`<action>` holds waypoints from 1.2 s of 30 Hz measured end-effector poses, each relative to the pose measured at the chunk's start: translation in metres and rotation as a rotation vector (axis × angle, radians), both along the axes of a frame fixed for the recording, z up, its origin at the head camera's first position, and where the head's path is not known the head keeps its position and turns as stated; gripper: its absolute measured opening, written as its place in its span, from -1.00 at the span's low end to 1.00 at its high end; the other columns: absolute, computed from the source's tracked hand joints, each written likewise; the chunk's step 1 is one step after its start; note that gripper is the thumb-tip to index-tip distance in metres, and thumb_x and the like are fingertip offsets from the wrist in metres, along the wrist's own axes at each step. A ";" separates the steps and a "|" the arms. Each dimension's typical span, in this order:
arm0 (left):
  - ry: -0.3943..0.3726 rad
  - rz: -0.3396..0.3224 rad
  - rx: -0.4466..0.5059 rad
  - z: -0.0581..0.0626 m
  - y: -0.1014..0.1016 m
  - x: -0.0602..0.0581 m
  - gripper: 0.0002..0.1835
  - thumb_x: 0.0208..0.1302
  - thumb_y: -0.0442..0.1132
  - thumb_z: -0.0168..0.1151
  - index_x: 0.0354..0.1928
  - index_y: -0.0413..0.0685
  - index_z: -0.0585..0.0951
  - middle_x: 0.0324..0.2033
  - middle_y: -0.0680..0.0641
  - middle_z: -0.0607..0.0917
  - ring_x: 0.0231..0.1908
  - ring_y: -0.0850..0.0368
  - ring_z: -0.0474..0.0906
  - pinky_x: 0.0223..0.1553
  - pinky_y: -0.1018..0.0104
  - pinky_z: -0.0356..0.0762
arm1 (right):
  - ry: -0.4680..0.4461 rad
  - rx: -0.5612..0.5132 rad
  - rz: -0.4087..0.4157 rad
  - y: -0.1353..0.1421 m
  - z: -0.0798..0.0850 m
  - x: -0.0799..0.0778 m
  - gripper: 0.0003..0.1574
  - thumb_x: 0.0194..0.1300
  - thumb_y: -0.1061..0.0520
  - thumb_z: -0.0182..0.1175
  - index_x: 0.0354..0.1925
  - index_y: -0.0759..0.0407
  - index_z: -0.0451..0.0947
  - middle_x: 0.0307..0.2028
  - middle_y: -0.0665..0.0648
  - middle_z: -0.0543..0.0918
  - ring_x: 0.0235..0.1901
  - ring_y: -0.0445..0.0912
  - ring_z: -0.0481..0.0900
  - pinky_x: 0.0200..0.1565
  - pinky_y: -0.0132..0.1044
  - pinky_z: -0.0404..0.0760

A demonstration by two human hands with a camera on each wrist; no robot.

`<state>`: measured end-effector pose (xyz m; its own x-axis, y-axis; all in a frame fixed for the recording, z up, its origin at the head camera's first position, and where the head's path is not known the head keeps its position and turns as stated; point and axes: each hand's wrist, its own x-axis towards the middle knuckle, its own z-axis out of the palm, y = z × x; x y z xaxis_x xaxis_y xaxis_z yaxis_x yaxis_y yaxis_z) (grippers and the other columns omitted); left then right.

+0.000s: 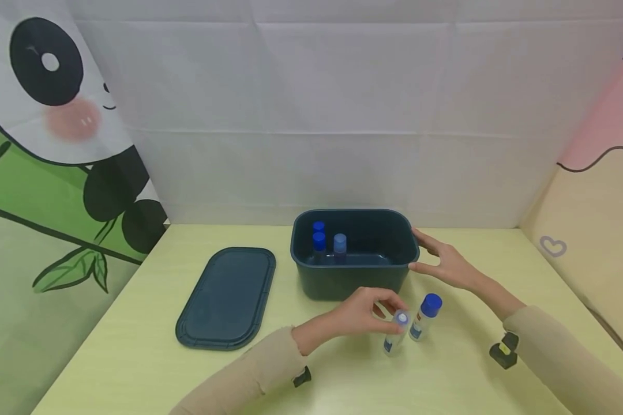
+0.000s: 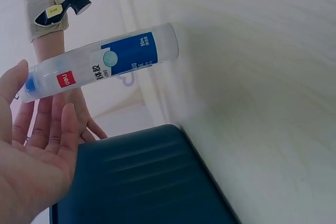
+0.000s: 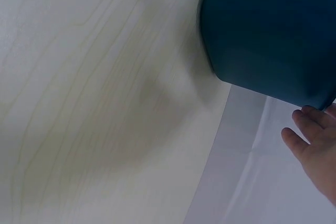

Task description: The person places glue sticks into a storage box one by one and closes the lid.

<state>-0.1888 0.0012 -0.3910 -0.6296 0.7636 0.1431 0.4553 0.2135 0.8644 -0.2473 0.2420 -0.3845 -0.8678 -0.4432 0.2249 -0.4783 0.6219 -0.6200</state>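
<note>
By its capped top, my left hand (image 1: 364, 314) pinches a clear glue bottle (image 2: 123, 56) with a blue and white label. Its base is near the table in the head view. Close on its right stands another glue bottle (image 1: 424, 319) with a blue cap. My right hand (image 1: 449, 266) touches the right end of a dark teal bin (image 1: 353, 282), fingers spread and fairly straight along the rim. Inside the bin, at the left, stand two bottles with dark blue caps (image 1: 319, 241) and one with a paler blue cap (image 1: 340, 242); their lower parts are partly hidden.
A dark teal lid (image 1: 227, 297) lies flat on the pale yellow table (image 1: 135, 346), left of the bin. A white cloth (image 1: 342, 115) hangs behind the table, with printed cartoon panels at both sides. Each sleeve has a small black device at the wrist.
</note>
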 end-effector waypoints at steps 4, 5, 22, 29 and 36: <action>-0.016 0.002 0.013 -0.002 0.001 0.000 -0.71 0.01 -0.30 0.37 -0.17 -0.12 0.59 -0.26 -0.03 0.65 -0.28 0.41 0.48 -0.24 0.48 0.52 | -0.005 0.002 -0.005 0.000 0.000 0.001 -0.03 0.19 0.00 0.20 0.37 0.31 -0.05 0.31 0.37 0.09 0.22 0.30 0.18 0.14 0.20 0.21; -0.017 0.002 0.016 -0.002 0.001 0.000 -0.71 0.01 -0.30 0.37 -0.17 -0.12 0.59 -0.26 -0.04 0.65 -0.28 0.41 0.48 -0.24 0.48 0.52 | -0.005 0.003 -0.007 0.000 0.000 0.001 -0.03 0.19 0.00 0.20 0.37 0.31 -0.05 0.32 0.37 0.09 0.22 0.30 0.18 0.14 0.20 0.21; 0.042 -0.022 0.051 0.015 -0.017 -0.007 -0.72 0.02 -0.29 0.36 -0.17 -0.13 0.59 -0.29 0.01 0.64 -0.27 0.39 0.52 -0.22 0.47 0.53 | -0.006 0.025 0.000 -0.003 0.002 0.000 -0.03 0.19 0.00 0.19 0.36 0.32 -0.05 0.32 0.36 0.09 0.22 0.29 0.18 0.14 0.20 0.22; 0.087 0.013 0.063 0.048 -0.034 -0.016 -0.70 0.05 -0.25 0.34 -0.14 -0.10 0.58 -0.25 0.02 0.63 -0.27 0.33 0.53 -0.19 0.44 0.53 | -0.009 0.042 0.002 -0.002 0.005 0.002 -0.04 0.20 -0.02 0.18 0.37 0.31 -0.05 0.31 0.38 0.10 0.22 0.31 0.17 0.13 0.22 0.21; 0.176 0.073 0.129 0.091 -0.051 -0.028 -0.70 0.05 -0.30 0.33 -0.12 -0.15 0.59 -0.30 -0.02 0.63 -0.32 0.26 0.54 -0.24 0.35 0.55 | -0.020 0.047 0.017 -0.004 0.008 0.002 -0.04 0.20 -0.01 0.17 0.37 0.31 -0.06 0.30 0.39 0.11 0.22 0.31 0.17 0.14 0.21 0.19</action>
